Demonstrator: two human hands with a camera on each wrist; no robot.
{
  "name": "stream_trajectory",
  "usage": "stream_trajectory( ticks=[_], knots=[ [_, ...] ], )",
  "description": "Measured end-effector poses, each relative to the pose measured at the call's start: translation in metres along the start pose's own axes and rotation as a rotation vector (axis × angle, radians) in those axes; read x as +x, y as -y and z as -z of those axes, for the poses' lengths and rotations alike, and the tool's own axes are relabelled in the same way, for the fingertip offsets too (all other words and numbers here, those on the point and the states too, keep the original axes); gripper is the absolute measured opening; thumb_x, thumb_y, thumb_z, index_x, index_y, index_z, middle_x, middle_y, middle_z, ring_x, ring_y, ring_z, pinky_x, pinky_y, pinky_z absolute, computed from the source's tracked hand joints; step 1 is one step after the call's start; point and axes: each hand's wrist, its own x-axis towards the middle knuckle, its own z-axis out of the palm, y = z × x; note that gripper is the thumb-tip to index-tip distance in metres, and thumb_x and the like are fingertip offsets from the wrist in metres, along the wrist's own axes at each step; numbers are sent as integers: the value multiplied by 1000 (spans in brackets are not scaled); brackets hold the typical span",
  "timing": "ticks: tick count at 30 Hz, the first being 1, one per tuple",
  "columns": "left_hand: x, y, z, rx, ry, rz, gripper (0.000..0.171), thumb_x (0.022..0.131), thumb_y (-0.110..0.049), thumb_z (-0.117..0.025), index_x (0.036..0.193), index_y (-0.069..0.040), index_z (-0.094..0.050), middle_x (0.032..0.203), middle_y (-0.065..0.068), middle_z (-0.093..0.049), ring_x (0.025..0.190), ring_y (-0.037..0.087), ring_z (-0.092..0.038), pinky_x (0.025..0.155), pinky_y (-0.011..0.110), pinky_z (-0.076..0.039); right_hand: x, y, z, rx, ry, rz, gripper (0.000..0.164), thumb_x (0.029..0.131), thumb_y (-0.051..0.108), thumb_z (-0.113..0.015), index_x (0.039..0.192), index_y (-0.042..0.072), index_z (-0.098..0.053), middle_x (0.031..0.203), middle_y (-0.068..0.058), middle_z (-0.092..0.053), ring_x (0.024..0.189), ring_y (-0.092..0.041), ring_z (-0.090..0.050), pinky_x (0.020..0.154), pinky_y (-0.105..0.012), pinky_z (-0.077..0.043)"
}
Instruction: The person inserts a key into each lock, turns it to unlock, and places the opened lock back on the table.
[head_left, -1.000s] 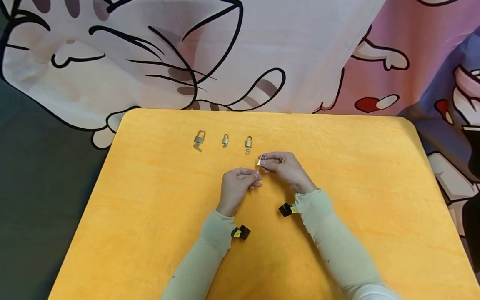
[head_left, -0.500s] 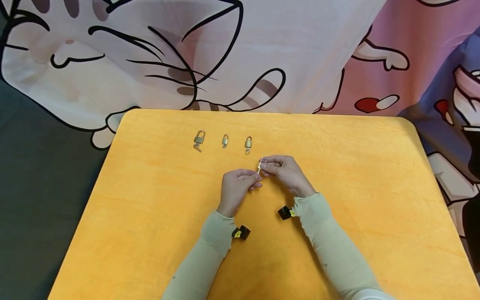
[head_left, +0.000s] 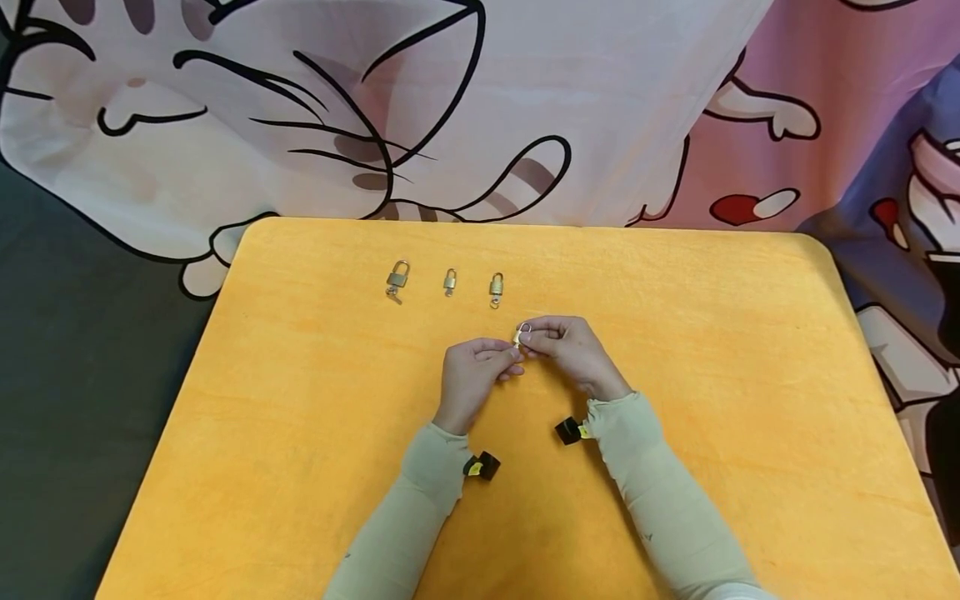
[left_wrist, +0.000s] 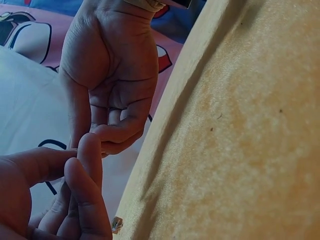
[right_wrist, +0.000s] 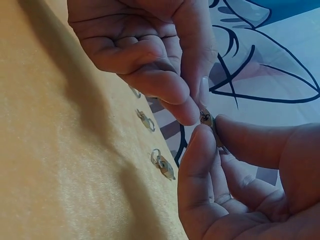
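Observation:
Above the yellow table, my right hand pinches a small brass padlock by its body between thumb and index finger, shackle up. My left hand has its thumb and fingertips pinched together right at the bottom of the padlock, on a small key mostly hidden by the fingers. In the right wrist view, the keyhole end of the padlock faces the left fingertips. The left wrist view shows both hands meeting, with the padlock hidden behind the fingers.
Three more padlocks lie in a row near the table's far edge: a larger one on the left, a small one and another with small keys attached. A cartoon-printed cloth hangs behind the yellow table.
My right hand has come down slightly toward the left hand, bringing the padlock's bottom closer to the left fingertips. The left hand has stayed almost still.

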Motion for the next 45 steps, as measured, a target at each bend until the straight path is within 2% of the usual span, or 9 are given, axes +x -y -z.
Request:
stream_trajectory(
  ticks=[6, 19, 26, 32, 35, 39, 45],
  knots=[
    [0, 0, 1, 1, 10, -2, 19, 89, -9, -77, 99, 6, -74, 89, 27, -73, 72, 25, -75, 73, 45, -60, 0, 0, 0, 4, 6, -2, 28, 97, 4, -66, 118, -14, -65, 104, -11, -72, 84, -13, -69, 80, -29, -58],
    [1, 3, 0, 10, 22, -23, 17, 92, -6, -73, 103, 7, -73, 86, 19, -75, 71, 25, -75, 65, 33, -60, -1, -3, 0, -45, -1, 11, 25, 96, 5, -67, 114, -12, -68, 98, -9, -73, 82, -12, -69, 79, -29, -58],
    [1, 4, 0, -6, 50, -24, 20, 93, -9, -73, 105, 6, -73, 90, 18, -76, 75, 26, -75, 72, 41, -60, -1, -2, 2, -29, 1, 12, 25, 96, 3, -66, 116, -13, -67, 101, -10, -72, 83, -13, -68, 79, -29, -57],
    [2, 6, 2, 50, 59, -43, 27, 97, -23, -70, 102, 2, -76, 89, 18, -76, 77, 30, -75, 73, 45, -59, -2, 1, 3, -9, 1, 21, 27, 96, 2, -66, 117, -14, -66, 100, -8, -72, 83, -13, -68, 77, -26, -56],
    [2, 6, 3, 77, 85, -26, 26, 97, -23, -69, 101, 2, -77, 88, 18, -76, 77, 29, -75, 70, 42, -59, -3, 2, 3, -5, 6, 23, 28, 96, 2, -66, 117, -15, -65, 100, -9, -73, 83, -12, -68, 77, -26, -56],
    [2, 8, 3, 100, 113, -10, 25, 97, -20, -69, 101, 3, -76, 86, 14, -76, 73, 21, -75, 65, 33, -58, -3, 2, 3, -5, 9, 24, 28, 96, 4, -67, 117, -13, -66, 101, -9, -73, 83, -15, -68, 78, -28, -57],
    [1, 9, 4, 99, 117, -39, 22, 96, -18, -70, 98, 4, -76, 82, 13, -76, 69, 18, -73, 60, 29, -55, -2, -1, 1, 11, 13, 28, 29, 97, 8, -67, 118, -12, -67, 101, -8, -73, 82, -16, -68, 78, -29, -57]
  ],
)
